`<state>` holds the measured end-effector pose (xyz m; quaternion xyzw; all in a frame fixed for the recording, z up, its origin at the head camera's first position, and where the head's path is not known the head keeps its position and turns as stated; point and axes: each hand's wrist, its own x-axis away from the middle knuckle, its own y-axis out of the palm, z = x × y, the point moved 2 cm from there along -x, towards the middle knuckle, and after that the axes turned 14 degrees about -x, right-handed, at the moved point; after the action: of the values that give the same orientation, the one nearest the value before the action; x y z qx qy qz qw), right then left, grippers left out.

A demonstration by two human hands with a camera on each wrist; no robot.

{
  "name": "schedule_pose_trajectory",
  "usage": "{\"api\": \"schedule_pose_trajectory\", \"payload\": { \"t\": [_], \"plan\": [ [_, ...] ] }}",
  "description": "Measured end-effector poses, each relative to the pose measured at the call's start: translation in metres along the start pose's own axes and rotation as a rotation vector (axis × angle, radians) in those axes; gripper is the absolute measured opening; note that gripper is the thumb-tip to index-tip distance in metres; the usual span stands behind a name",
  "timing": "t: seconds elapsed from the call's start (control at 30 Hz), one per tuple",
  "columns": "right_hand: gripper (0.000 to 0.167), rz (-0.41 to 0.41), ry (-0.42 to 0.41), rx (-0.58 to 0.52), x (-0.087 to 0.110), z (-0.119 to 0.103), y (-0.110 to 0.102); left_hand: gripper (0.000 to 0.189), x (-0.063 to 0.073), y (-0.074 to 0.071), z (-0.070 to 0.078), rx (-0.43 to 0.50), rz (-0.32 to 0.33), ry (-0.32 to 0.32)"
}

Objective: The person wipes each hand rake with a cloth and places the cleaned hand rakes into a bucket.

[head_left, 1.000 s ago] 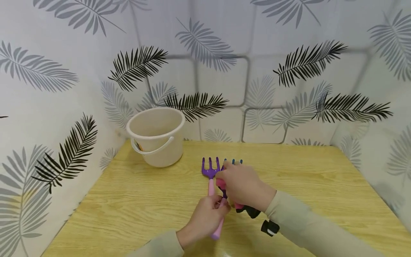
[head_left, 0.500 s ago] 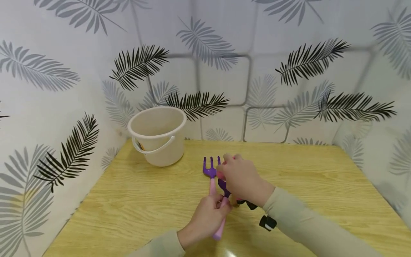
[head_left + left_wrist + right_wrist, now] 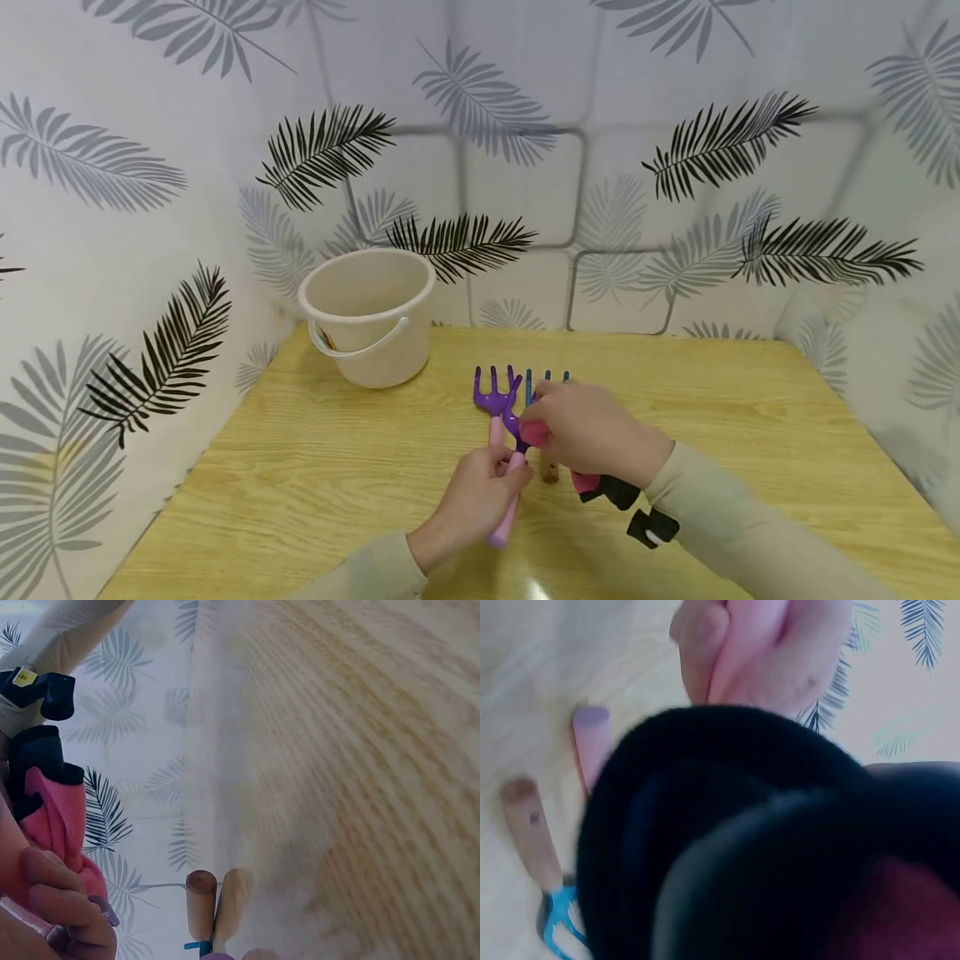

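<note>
While a round off-white plastic bucket (image 3: 397, 358) with a thin white handle stands at the back left of the yellow wood-grain table (image 3: 315, 450), both hands are busy near the middle, well apart from it. The left hand (image 3: 471, 496) has its fingers curled round the pink handle of a purple-headed hand tool (image 3: 504, 523), much as it did 0.5 s ago. A purple 3-tined fork (image 3: 491, 402) with a pink handle lies on the table just beside it. The held tool slants up to the right, its head partly hidden, so I cannot tell its full shape. There, a bunched pink-and-black cloth (image 3: 536, 433) seems to touch it, pinched in the bent fingers of the right hand (image 3: 588, 425). That hand has shifted to the right, uncovering more purple and the wooden-handled blue fork (image 3: 551, 472) lying beyond. This suggests that the cloth is being worked over the head while the left hand steadies the tool; whether the surface is clean does not show.
</note>
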<state>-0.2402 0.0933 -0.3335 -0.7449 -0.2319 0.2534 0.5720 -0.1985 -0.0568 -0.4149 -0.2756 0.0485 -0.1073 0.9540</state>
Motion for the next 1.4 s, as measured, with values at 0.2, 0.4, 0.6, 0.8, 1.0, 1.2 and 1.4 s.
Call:
{"api": "schedule_pose_trajectory", "payload": {
  "t": [0.2,0.4,0.6,0.8,1.0,1.2,1.4],
  "plan": [
    [0.026,-0.01,0.029,0.033,0.003,0.005,-0.003,0.026,0.001,0.0,-0.001,0.004,0.018,-0.005],
    [0.033,0.018,-0.059,-0.023,0.002,-0.002,0.002,0.026,0.0,0.003,-0.001,0.052,-0.025,-0.01],
    [0.018,-0.006,0.065,0.084,0.003,0.004,0.001,0.028,-0.001,0.0,-0.001,0.071,-0.014,-0.026],
    [0.021,0.08,0.095,0.204,-0.001,0.017,0.004,0.031,0.002,-0.002,0.0,0.096,-0.024,-0.028],
    [0.02,0.196,0.07,0.275,-0.001,0.02,0.012,0.034,0.004,-0.002,0.0,0.097,-0.01,-0.031],
    [0.033,0.282,0.045,0.295,0.002,0.012,0.007,0.032,0.001,-0.003,0.001,0.088,0.008,-0.029],
    [0.05,0.117,0.035,0.131,0.004,-0.006,0.008,0.027,0.0,-0.002,0.001,0.071,0.005,-0.041]
  ]
}}
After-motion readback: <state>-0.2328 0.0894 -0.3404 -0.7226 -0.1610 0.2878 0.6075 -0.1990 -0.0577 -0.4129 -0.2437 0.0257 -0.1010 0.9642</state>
